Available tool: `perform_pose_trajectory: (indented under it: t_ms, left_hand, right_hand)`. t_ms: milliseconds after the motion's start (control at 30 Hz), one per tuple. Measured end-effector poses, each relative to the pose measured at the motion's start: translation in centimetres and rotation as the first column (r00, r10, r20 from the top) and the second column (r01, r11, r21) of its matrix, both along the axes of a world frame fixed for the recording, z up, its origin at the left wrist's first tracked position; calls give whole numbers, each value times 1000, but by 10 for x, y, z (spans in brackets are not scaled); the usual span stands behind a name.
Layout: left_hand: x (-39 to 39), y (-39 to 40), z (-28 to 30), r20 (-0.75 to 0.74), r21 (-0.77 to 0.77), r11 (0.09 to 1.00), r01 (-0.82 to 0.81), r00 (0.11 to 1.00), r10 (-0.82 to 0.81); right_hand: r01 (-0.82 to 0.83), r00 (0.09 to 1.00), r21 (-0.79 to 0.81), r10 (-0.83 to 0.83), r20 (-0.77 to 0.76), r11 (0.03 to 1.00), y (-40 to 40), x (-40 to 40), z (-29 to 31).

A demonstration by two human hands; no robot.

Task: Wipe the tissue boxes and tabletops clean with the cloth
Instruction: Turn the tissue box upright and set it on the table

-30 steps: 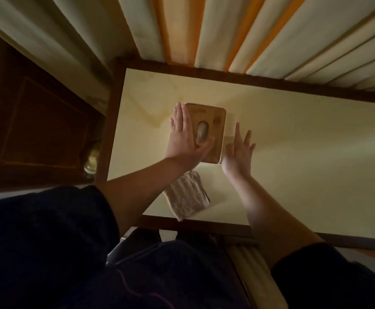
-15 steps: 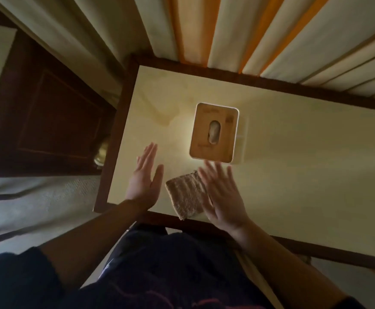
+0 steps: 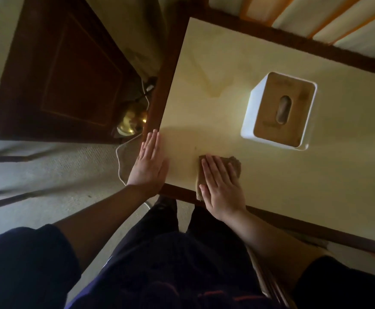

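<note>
**Moving from the box to the desk**

Pressing flat on the cloth (image 3: 231, 168), the right hand (image 3: 221, 188) now covers most of it near the front edge of the desk (image 3: 316, 186), its fingers (image 3: 209, 169) straight and together, laid on the fabric, not curled round it. A second ago both hands were up at the tissue box (image 3: 279, 112), one on either side of it; half a second ago they had drawn back, the right hand just reaching the cloth. The box now stands alone, upright, well apart from both hands, toward the far right of the desk, its wooden lid and oval slot facing up.

The left hand (image 3: 148, 166) has shifted outward to the front left corner of the desk, where it rests palm down on the dark wooden rim (image 3: 157, 103), fingers straight and relaxed, holding nothing. It looks like a brace for the body while the other hand works.

The change suggests that handling of the box is finished for now and that the tabletop comes next. The cloth sits at the near edge, part of it overhanging the rim, so a sweep away from the body across the pale surface seems the likely stroke. A faint tide mark (image 3: 211, 85) shows toward the far left of the top, and the box will have to be worked around or lifted. Whether the box itself is clean cannot be told in this dim light.
</note>
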State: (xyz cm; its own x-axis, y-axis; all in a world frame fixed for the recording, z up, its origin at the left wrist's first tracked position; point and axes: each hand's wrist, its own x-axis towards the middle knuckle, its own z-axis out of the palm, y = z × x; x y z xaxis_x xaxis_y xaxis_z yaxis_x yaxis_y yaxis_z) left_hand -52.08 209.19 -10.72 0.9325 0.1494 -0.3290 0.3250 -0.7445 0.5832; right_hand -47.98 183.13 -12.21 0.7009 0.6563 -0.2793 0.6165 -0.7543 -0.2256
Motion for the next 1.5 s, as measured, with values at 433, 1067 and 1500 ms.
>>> perform_pose_trajectory:
  t_ms: [433, 1067, 1500]
  left_hand:
    - [4, 27, 13, 120, -313, 922, -228, 954, 276]
    - [60, 25, -27, 165, 224, 970, 96, 977, -135]
    - [62, 26, -34, 196, 211, 974, 88, 972, -130]
  right_hand:
    - [142, 990, 16, -142, -7, 990, 163, 30, 1]
    - [381, 923, -38, -378, 78, 924, 30, 62, -3]
    - [561, 822, -7, -556, 128, 828, 103, 85, -5]
